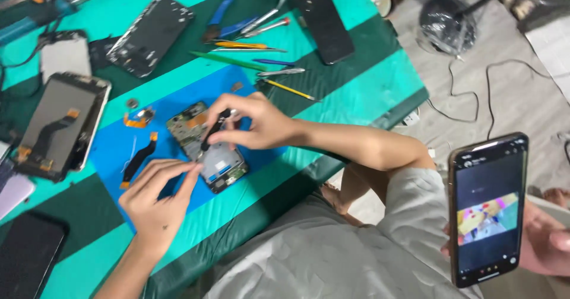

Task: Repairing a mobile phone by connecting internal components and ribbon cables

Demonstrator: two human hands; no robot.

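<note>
An opened phone body (221,167) with its circuit boards bare lies on a blue mat (113,147) on the green striped table. My right hand (255,121) pinches a small black screwdriver (212,131) whose tip rests on the phone's middle. My left hand (155,197) lies on the mat, its fingertips touching the phone's lower left edge. A black flex cable with orange ends (138,159) and a small orange part (136,119) lie on the mat left of the phone.
Other stripped phones (151,35) (59,124) and a black phone (325,26) lie around the mat. Tweezers, pliers and picks (249,43) are scattered behind it. At right another person's hand (546,239) holds a lit phone (488,207). A fan (445,17) and cables are on the floor.
</note>
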